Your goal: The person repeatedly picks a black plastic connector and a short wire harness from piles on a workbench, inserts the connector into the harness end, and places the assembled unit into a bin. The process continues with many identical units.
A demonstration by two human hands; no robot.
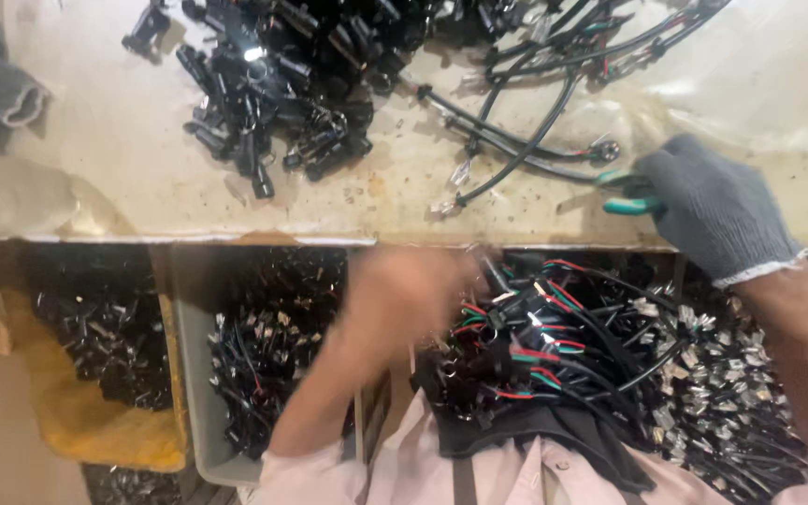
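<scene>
Lap wire bundle [554, 346] | left hand [404, 290] blurred, grip unclear | gloved right hand [717, 206] closed on teal-handled cutters [630, 192] | step: trimming black cable [526, 150] on surface [123, 150]

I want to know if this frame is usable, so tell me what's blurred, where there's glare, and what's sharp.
Head view: the bare left hand is smeared by motion blur, outline lost; the gloved right hand holding the green-handled tool is fairly sharp; glare washes out the worktable at top right and glints on the pile of black connectors; the bins below sit in shadow.
</scene>
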